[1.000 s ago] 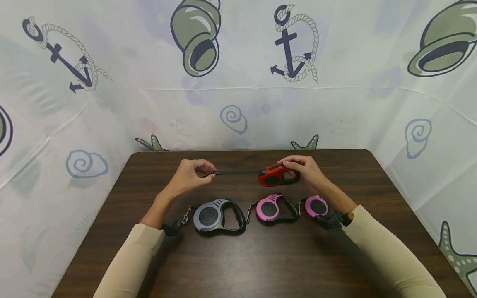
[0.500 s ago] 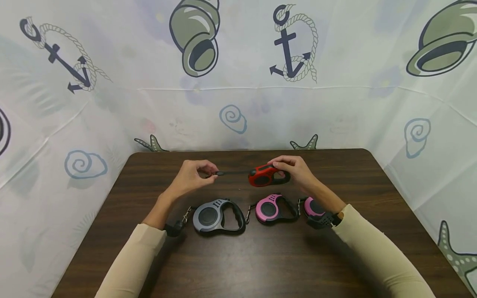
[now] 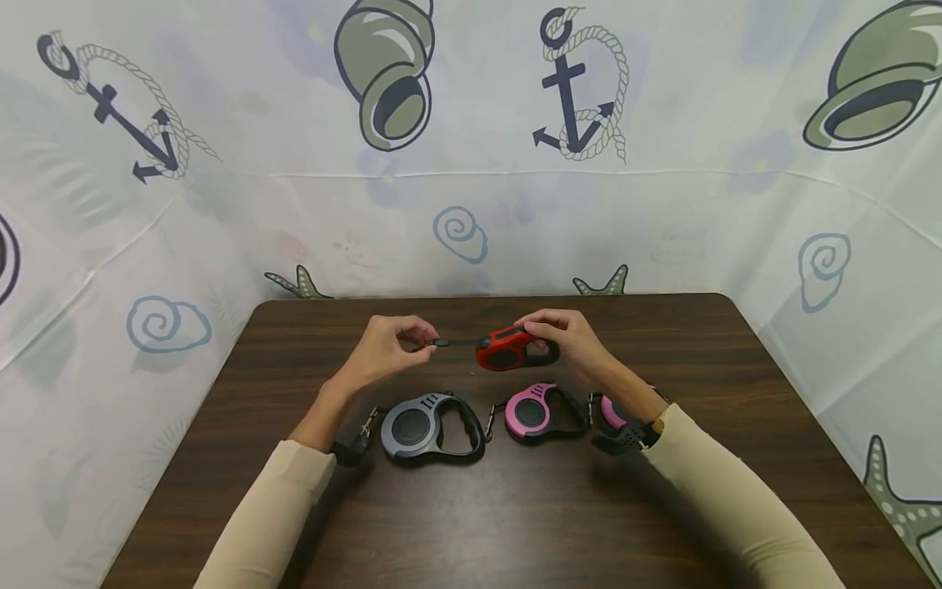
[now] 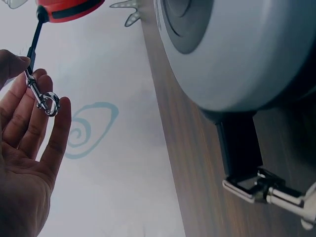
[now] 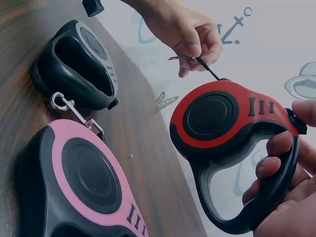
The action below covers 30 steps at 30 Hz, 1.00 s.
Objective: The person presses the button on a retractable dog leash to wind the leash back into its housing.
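My right hand (image 3: 574, 342) holds a red and black retractable dog leash (image 3: 503, 350) above the table. In the right wrist view, its fingers curl round the black loop handle (image 5: 207, 197) and the thumb lies by the button at the top. My left hand (image 3: 379, 350) pinches the strap end by the metal snap hook (image 4: 43, 96) between thumb and fingers. A short length of black strap (image 5: 208, 69) runs taut from the hook end to the red casing.
Below the hands, a grey retractable leash (image 3: 410, 427) and a pink one (image 3: 530, 413) lie in a row on the dark wooden table (image 3: 471, 523). A second pink leash (image 3: 612, 411) is partly hidden by the right wrist. A patterned cloth (image 3: 662, 221) hangs behind.
The right hand has moved left with the red leash, so the strap between the hands has become shorter. The left hand has shifted slightly right, still pinching the strap end.
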Motion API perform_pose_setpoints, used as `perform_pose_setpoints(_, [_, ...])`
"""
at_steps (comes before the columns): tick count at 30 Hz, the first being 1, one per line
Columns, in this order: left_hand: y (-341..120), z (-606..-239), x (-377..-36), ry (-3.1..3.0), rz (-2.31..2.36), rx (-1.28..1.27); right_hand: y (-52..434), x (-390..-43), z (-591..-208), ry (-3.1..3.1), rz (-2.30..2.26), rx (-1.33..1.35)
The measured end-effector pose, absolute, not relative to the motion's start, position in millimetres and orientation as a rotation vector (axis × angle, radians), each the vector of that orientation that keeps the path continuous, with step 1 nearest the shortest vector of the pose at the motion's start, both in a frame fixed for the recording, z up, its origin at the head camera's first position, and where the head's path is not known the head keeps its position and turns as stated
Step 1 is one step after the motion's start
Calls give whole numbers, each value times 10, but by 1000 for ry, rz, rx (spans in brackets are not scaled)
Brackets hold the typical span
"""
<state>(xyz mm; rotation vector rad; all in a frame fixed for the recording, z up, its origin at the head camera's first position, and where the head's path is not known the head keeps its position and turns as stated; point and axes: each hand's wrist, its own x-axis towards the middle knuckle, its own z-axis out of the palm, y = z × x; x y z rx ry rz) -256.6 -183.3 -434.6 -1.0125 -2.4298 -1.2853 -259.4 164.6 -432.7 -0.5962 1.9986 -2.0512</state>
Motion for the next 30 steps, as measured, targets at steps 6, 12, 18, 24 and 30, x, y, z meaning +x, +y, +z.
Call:
perform_pose_setpoints(6, [-1792, -4335, -2568, -2418, -1306, -1011, 1571, -2590, -4336, 1995, -2054, -588])
perform_pose_setpoints(12, [-1752, -4337, -2567, -2421, -1331, -1023, 1493, -2591, -4339, 1982, -2071, -598])
perform_pose_setpoints(18, [-1711, -4349, -2567, -2422, -1361, -1021, 1425, -2583, -4364, 1961, -2084, -624])
perform_pose_setpoints(24, [-1684, -4364, -2570, -2435, -1373, -1019, 1385, -2576, -4397, 1938, -2094, -584])
perform_pose_setpoints(30, [-1665, -4377, -2580, -2433, -1365, -1022, 1370, -2566, -4402, 1962, -2092, -567])
